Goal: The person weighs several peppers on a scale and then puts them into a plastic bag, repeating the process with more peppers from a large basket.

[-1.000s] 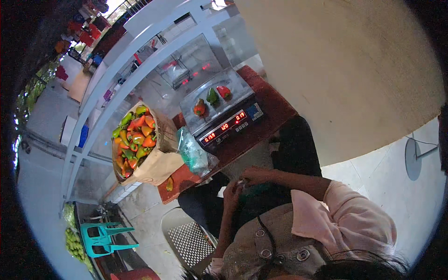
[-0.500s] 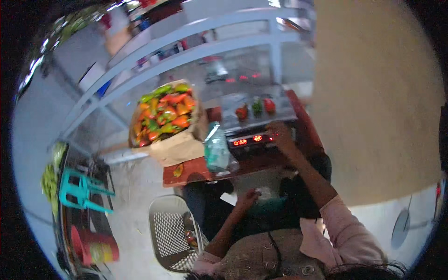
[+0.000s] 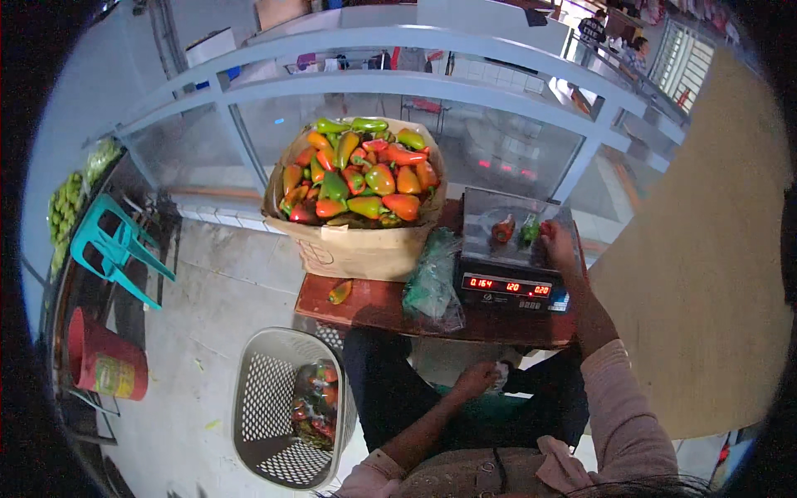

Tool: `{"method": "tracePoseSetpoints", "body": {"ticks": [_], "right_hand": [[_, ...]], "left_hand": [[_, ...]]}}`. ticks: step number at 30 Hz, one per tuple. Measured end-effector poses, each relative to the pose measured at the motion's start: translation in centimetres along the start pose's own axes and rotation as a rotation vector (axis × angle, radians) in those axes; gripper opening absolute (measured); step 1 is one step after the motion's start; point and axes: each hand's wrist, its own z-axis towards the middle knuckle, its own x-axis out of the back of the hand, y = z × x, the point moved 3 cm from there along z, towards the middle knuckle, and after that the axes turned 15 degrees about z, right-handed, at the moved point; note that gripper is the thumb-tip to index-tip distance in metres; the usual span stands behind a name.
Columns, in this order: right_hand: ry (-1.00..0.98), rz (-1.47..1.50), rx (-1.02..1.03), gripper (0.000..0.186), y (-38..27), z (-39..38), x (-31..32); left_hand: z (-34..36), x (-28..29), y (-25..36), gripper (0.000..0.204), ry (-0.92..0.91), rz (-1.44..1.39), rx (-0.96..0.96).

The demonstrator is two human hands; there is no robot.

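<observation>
A digital scale (image 3: 516,286) with a metal pan (image 3: 498,204) and a lit red display stands on a red-brown bench. Three peppers lie on its pan: a dark red one (image 3: 502,231), a green one (image 3: 530,229) and a red one (image 3: 545,228) at the right. The fingers of my right hand (image 3: 560,247) close on that rightmost red pepper. Low over my lap, my left hand (image 3: 476,380) is closed on a crumpled whitish piece of clear plastic (image 3: 501,376). Left of the scale sits a bunched pile of plastic bags (image 3: 433,280).
A paper sack (image 3: 357,251) full of red, orange and green peppers stands behind a loose pepper (image 3: 340,291) on the bench (image 3: 374,309). A plastic basket (image 3: 249,398) holds bagged peppers on the floor. Farther left are a teal stool (image 3: 108,236) and red bucket (image 3: 91,357).
The view has swung right and sharpened. My right hand has gone from the scale's front panel up to the red pepper on the pan. My left hand stays low with the plastic.
</observation>
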Motion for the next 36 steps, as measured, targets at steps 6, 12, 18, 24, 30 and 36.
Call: {"method": "tracePoseSetpoints", "body": {"ticks": [6,12,18,24,30,36], "right_hand": [[0.385,0.23,0.126,0.032,-8.8,6.7,2.9],[-0.001,0.455,0.651,0.034,-33.3,11.3,-7.1],[-0.206,0.143,0.916,0.035,-41.1,14.8,-19.1],[-0.077,-0.161,0.971,0.035,-37.5,13.2,-24.9],[-0.027,0.034,1.044,0.022,-37.5,9.2,-20.9],[-0.118,0.423,0.655,0.026,-38.0,8.5,-19.9]], "left_hand": [[0.8,-0.9,1.7,0.03,-0.086,-0.085,-0.163],[0.2,-1.0,1.6,0.031,-0.075,-0.085,-0.166],[0.0,-0.5,2.3,0.031,0.029,-0.052,-0.169],[-0.2,-0.9,2.7,0.033,0.025,-0.137,-0.235],[0.3,-0.9,3.8,0.031,-0.05,-0.192,-0.263],[2.0,-3.8,-0.2,0.028,-0.022,-0.236,-0.33]]}}
